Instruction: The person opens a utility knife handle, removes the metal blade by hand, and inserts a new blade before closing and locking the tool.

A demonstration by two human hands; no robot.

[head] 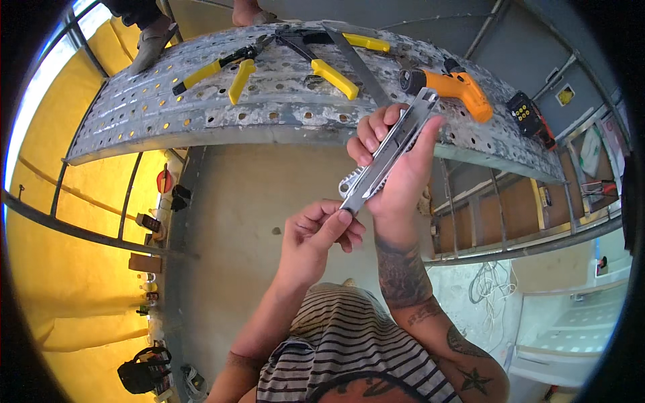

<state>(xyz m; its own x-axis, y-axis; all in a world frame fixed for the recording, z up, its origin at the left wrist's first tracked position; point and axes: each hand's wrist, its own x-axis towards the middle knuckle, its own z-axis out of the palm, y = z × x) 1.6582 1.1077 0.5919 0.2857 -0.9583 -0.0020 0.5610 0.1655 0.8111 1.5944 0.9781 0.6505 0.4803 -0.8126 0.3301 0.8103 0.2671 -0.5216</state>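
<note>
A silver metal snap-off utility knife (390,146) slants across the space in front of my chest. My right hand (410,171) wraps around its body from below, thumb along one side and fingertips on the other. At its lower end, my left hand (315,237) pinches the tip between thumb and fingers. A ridged silver part with a hole (350,182) sticks out beside the body. Whether any blade is exposed, I cannot tell. Beyond my hands is a perforated metal scaffold plank (289,135), spattered with pale material.
Yellow-handled snips (242,80), a larger yellow-handled tool (335,79), a long grey metal strip (360,68) and an orange cordless drill (453,90) lie on the plank. A black-and-red device (529,118) sits rightward. Another person's shoe (151,45) rests at the far left. Scaffold rails (121,244) flank me.
</note>
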